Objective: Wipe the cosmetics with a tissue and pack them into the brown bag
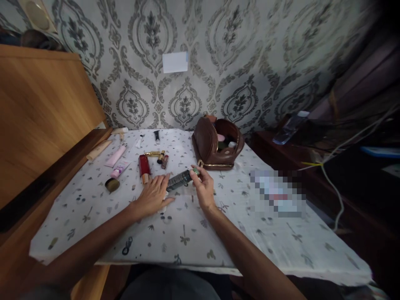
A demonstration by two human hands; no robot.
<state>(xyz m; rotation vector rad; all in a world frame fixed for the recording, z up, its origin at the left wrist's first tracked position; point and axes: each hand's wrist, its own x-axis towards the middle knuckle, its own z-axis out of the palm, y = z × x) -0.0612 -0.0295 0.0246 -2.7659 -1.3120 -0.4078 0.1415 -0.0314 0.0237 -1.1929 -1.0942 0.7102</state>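
A long dark grey, tube-like item [178,180] with a green end lies at a slant on the table between my hands; its exact kind is unclear. My right hand [203,187] pinches the green end between thumb and fingers. Flat over the other end rests my left hand [153,195], its fingers stretched out and the thumb apart. Just beyond the left hand is a red bottle [144,166] with a gold end. Close by lie a gold tube [152,153], a small black-and-gold bottle [161,157] and a small reddish-brown tube [165,162].
A brown bag [208,146] stands unzipped at the back, with items inside. Pink tubes [116,156], a round dark-and-gold item [112,185] and a black tube [156,136] lie leftward. A wooden panel [46,116] borders the left; a plastic bottle [290,127] and cables are right.
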